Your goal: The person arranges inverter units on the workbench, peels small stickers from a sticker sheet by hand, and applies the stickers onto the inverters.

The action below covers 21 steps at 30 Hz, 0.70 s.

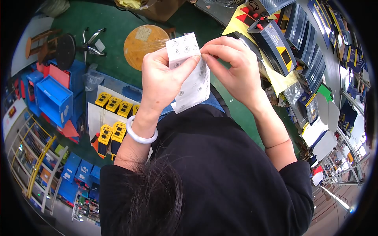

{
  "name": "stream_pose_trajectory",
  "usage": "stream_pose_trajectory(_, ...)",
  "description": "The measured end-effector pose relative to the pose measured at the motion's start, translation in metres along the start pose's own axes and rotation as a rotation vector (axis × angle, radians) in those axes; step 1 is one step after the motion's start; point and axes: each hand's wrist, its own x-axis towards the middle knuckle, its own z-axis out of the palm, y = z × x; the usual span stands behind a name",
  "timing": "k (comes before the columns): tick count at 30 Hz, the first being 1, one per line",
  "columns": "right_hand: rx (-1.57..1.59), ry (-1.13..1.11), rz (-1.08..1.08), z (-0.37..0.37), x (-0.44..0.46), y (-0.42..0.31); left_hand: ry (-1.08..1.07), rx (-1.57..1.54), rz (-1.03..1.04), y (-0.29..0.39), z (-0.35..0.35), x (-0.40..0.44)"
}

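A long white sheet of stickers [193,84] printed with small dark round marks is held up in front of my chest. Its upper part folds over and the rest hangs down toward my lap. My left hand [163,74] grips it from the left, thumb on the front and fingers behind. At the sheet's right edge, my right hand [234,65] pinches with thumb and index finger. Whether a single sticker sits between those fingertips is too small to tell. A pale bracelet [141,133] circles my left wrist.
Grey box-shaped devices [275,47] with yellow labels stand on a bench at right. Several yellow-and-black units [112,104] lie on a white board at left. Beyond are a round wooden stool [138,51], blue bins [55,98] and a wheeled chair base [92,45].
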Motion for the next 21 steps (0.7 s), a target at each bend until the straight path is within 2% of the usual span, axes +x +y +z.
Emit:
stream_pose_trajectory(7,0.119,-0.031,0.095,-0.0022,-0.0013,-0.0002,-0.006,-0.042,-0.028,0.0003,-0.0001,0.0014)
stream_pose_trajectory(21,0.029,-0.038,0.024,-0.0066,-0.0024,-0.0013,-0.003,0.031,0.014,0.0020,0.0041,0.0002)
